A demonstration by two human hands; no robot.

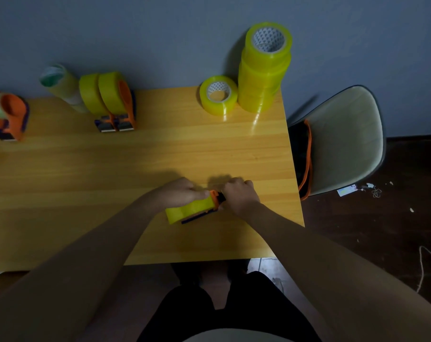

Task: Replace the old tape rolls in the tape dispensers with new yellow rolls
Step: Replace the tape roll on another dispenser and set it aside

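An orange tape dispenser [215,197] with a yellow roll [188,210] in it lies on its side near the front right of the wooden table [86,181]. My left hand [181,192] grips its upper side beside the roll. My right hand [239,195] is closed around its head end, which the fingers hide. A tall stack of new yellow rolls [263,70] stands at the back right, with a single yellow roll [218,95] beside it.
Two dispensers with yellow rolls [110,102] stand at the back left, a stack of pale old rolls [61,86] behind them. Another orange dispenser [8,117] sits at the far left edge. A grey chair [345,139] stands right of the table.
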